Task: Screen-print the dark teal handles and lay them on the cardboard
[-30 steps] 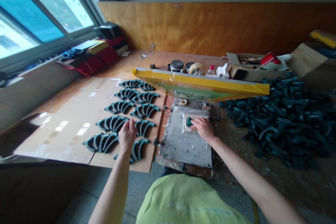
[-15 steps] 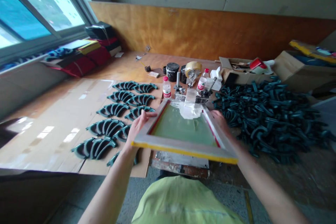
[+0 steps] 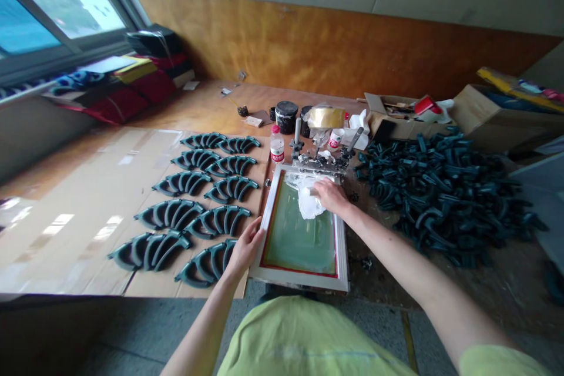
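Observation:
A screen printing frame with a greenish mesh and a red inner border lies low in front of me, beneath a metal clamp. White ink is pooled on the far part of the mesh. My left hand grips the frame's left side, its thumb and fingers at the rim. Over the ink, my right hand is closed around a squeegee, most of which is hidden by the fingers. Dark green curved plastic pieces stand in rows on cardboard left of the frame.
A heap of dark green pieces lies on the right. Behind the frame stand a bottle, a black tub and a tape roll. Cardboard boxes sit at the back right. Flat cardboard covers the left.
The frame, raised and tilted before with both hands on its sides, now lies lower. My right hand has left the right side and taken hold of the squeegee.

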The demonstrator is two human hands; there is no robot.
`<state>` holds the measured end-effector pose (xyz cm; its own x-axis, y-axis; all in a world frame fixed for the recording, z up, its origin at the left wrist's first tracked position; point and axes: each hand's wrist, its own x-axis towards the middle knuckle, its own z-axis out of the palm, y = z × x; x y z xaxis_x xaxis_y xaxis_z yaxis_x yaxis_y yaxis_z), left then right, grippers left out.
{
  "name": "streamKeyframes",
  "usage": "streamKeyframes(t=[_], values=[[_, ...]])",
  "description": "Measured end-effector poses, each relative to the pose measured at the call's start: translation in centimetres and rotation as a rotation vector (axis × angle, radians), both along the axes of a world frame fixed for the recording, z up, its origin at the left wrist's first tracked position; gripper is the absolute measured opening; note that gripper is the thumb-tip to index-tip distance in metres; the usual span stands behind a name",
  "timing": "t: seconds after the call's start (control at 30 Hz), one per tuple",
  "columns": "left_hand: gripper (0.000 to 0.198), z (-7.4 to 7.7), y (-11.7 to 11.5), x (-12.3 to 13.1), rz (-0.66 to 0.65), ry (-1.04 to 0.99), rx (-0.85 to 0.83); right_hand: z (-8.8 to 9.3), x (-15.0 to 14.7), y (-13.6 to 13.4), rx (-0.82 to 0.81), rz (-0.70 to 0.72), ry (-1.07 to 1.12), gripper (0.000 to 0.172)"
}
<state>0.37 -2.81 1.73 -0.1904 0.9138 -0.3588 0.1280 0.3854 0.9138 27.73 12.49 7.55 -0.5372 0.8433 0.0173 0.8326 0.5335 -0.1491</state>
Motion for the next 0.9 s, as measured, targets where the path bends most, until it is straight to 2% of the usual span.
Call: streamKeyframes(t=[0.1,0.17,0.27,0.33,0.4,0.5,0.6,0.67,0.73,0.83,0.9], values=[[0.069,-0.2,-0.1,0.1,0.013,0.008,0.010,0.3,2.3,-2.2,-0.011,0.221,0.044,0.025],[0.069,-0.2,-0.1,0.2,0.015,0.006,0.010,1.1,3.2,-2.5,-0.060,0.308,0.040,0.028],[0.071,0.0,-0.1,0.4,0.001,-0.002,-0.011,1.7,3.0,-1.7,-0.088,0.257,0.044,0.019],[0.072,0.2,-0.2,0.5,-0.004,0.002,-0.023,1.1,2.0,-1.7,-0.013,0.160,0.097,0.018],[0.072,0.3,-0.3,0.4,-0.004,0.014,-0.024,-0.4,1.2,-2.8,0.085,0.122,0.146,0.026],[0.071,0.2,-0.4,0.2,-0.006,0.019,-0.011,-2.3,1.2,-5.7,0.154,0.181,0.186,0.033],[0.071,-0.3,-0.4,0.0,0.001,-0.006,0.000,-2.1,2.3,-6.9,0.122,0.226,0.232,0.030],[0.070,-0.4,-0.4,-0.1,0.000,-0.027,-0.002,-1.0,2.7,-5.5,0.080,0.168,0.274,0.024],[0.068,-0.2,-0.5,-0.1,-0.008,-0.042,-0.006,0.2,2.4,-2.7,0.057,0.039,0.318,0.026],[0.070,1.3,-0.6,0.1,-0.009,-0.055,-0.016,1.9,1.1,1.9,0.028,-0.141,0.302,0.050],[0.075,3.1,-0.5,0.1,0.001,-0.111,-0.024,2.9,0.7,4.1,0.032,-0.218,0.236,0.063]])
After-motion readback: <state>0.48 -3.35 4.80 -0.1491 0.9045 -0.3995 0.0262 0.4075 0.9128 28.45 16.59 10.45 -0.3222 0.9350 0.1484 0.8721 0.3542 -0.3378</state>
